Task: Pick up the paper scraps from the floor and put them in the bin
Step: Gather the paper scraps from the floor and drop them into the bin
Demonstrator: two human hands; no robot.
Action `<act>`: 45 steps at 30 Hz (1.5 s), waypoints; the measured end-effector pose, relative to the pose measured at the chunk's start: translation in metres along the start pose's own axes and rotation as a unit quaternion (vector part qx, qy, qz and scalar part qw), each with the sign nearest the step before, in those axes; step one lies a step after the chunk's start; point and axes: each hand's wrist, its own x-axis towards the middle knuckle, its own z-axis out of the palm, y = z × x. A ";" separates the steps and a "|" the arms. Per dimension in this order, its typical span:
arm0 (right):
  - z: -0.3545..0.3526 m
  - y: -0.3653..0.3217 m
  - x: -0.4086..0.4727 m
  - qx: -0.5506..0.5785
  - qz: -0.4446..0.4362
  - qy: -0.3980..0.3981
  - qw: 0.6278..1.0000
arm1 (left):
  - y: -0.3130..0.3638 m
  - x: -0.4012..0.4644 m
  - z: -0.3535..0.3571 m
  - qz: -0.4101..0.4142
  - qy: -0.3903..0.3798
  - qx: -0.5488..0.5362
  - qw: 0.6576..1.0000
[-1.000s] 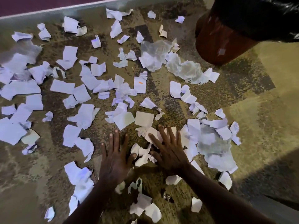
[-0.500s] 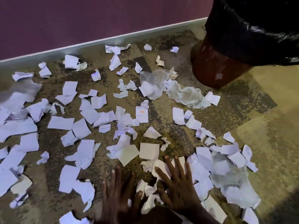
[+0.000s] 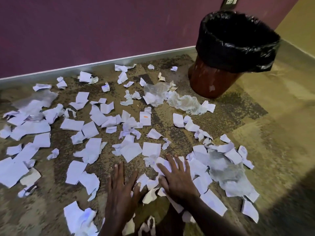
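The floor (image 3: 255, 150) is strewn with scraps (image 3: 95, 150) from the wall to the near edge. The bin (image 3: 219, 74), lined in black, stands upright far right, well beyond both hands. The right hand (image 3: 177, 179) lies flat, fingers spread, on a cluster of scraps; the left hand (image 3: 121, 193), also flat and spread, gripping nothing, touches that cluster's left edge. The right is nearer the bin.

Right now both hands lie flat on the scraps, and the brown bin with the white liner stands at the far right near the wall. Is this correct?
Not quite: the liner is black, not white. The head view shows the brown bin with a black liner at the far right near the wall, and the left hand and right hand flat on the scraps.
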 end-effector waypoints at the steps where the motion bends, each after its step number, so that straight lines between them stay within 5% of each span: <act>1: -0.002 -0.001 -0.001 0.002 -0.001 0.004 1.000 | 0.003 -0.001 -0.003 -0.001 0.002 -0.004 1.000; 6: -0.039 0.003 0.003 0.010 0.001 0.053 0.999 | 0.013 -0.002 -0.025 0.014 0.004 0.025 1.000; 9: -0.061 0.022 0.010 0.000 0.110 0.054 0.993 | 0.016 0.005 -0.038 0.010 0.013 0.036 0.999; 12: -0.067 0.045 0.012 0.029 0.202 -0.069 0.977 | 0.019 0.012 -0.047 0.016 0.010 0.031 0.999; 16: -0.060 0.057 0.006 0.015 0.153 -0.222 0.963 | 0.024 0.013 -0.048 0.053 -0.026 0.042 0.997; 19: -0.056 0.051 0.001 -0.057 0.091 -0.168 0.980 | 0.030 0.012 -0.048 0.069 -0.072 0.036 0.994; 29: -0.089 0.040 0.007 0.098 0.118 -0.045 0.987 | 0.047 0.012 -0.059 0.090 -0.071 0.050 0.992; 34: -0.109 0.042 0.017 0.207 0.156 0.009 0.966 | 0.072 0.018 -0.069 0.056 -0.036 -0.133 0.989; 38: -0.131 0.029 0.029 0.301 0.154 0.025 0.941 | 0.110 0.030 -0.084 -0.074 -0.063 -0.353 0.930; 42: -0.162 0.009 0.037 0.405 0.119 0.016 0.906 | 0.138 0.043 -0.099 -0.180 -0.131 -0.605 0.765; 45: -0.192 -0.008 0.043 0.452 0.097 -0.024 0.886 | 0.151 0.050 -0.109 -0.199 -0.072 -0.663 0.718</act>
